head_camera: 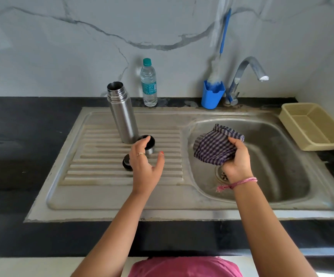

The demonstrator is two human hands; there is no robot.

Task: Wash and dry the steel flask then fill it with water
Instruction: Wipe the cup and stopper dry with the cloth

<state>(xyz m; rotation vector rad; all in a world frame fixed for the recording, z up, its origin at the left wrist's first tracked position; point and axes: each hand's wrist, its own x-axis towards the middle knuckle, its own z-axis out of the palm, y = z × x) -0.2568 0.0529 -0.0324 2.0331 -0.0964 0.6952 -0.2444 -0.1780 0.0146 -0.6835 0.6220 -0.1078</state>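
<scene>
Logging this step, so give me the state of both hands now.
Left hand: open, holding nothing, above the cap.
Right hand: gripping the checked cloth.

You are looking at a bare silver steel flask (122, 113) and a grey steel sink (106, 208) set in a black counter (22, 136). Your right hand (237, 160) is gripping a cloth (214, 146) checked purple and white. Bottle (148, 84): clear, teal cap. Cup (212, 96): blue. Basket (314, 126): pale yellow. Wall (62, 47): white marble, grey veining. Wrist thread (240, 182): pink.
</scene>
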